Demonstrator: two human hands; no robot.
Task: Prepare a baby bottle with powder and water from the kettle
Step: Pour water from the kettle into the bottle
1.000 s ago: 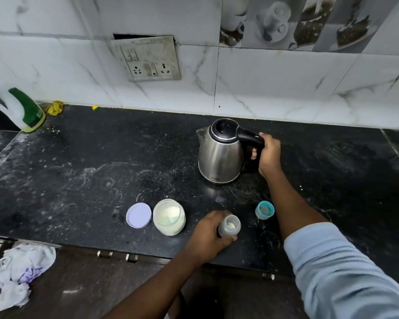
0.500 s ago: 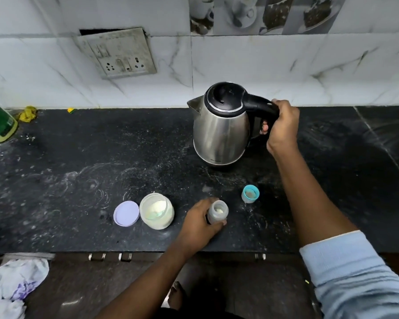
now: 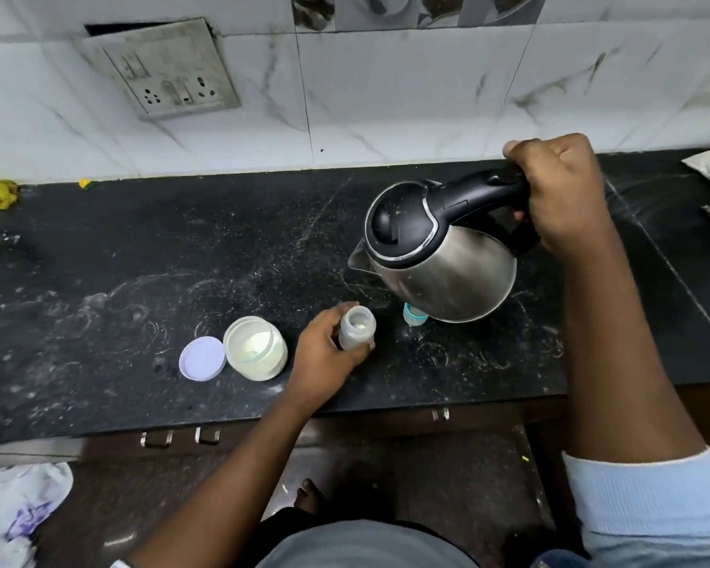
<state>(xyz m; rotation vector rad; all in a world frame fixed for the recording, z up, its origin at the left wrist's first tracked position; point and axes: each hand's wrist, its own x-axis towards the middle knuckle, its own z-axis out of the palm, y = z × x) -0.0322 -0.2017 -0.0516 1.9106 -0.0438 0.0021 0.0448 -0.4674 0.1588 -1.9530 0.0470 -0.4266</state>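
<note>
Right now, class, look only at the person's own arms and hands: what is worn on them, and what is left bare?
Both hands are bare: no gloves, and no rings or watch that I can see. The left hand and its forearm are uncovered as far as the frame's bottom edge. The right hand and forearm are bare too, but a light blue sleeve with a ribbed, paler cuff is pushed up towards the elbow.

Baby bottle [image 3: 357, 330]: small, translucent, open, upright on the counter, powder inside.
Kettle [image 3: 439, 256]: steel, black lid shut, lifted, tipped with spout toward bottle.
Powder jar [image 3: 255, 348]: open, left of bottle.
</note>
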